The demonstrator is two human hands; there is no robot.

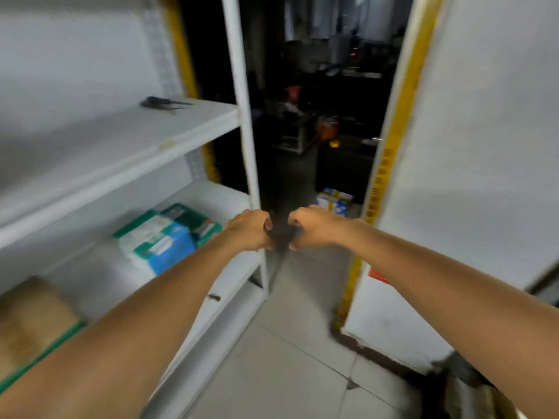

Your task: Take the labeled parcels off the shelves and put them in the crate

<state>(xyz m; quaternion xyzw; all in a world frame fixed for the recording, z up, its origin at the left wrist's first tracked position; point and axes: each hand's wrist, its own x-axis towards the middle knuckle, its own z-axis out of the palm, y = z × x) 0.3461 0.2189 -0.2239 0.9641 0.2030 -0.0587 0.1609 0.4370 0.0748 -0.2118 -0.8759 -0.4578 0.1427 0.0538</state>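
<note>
Parcel [165, 237], green, white and blue, lies flat on the lower shelf [90, 276] left of the shelf post [243, 131], long axis slanting back toward the post. Left hand [249, 229] in front of the post, fingers curled. Right hand [313, 226] just right of the post, curled alike. Blur: cannot tell whether either grasps anything.

Motion blur is smearing the whole wide-angle view; white shelves [127, 131] are catching soft light, while the aisle [317, 116] behind is lying dark, edges bending.

A grey tiled floor [287, 358] is seen below the fingers [299, 220]. A blue-and-white carton [335, 201] is set just beyond them, rightward. A yellow-edged white panel [484, 146] is placed further right.
</note>
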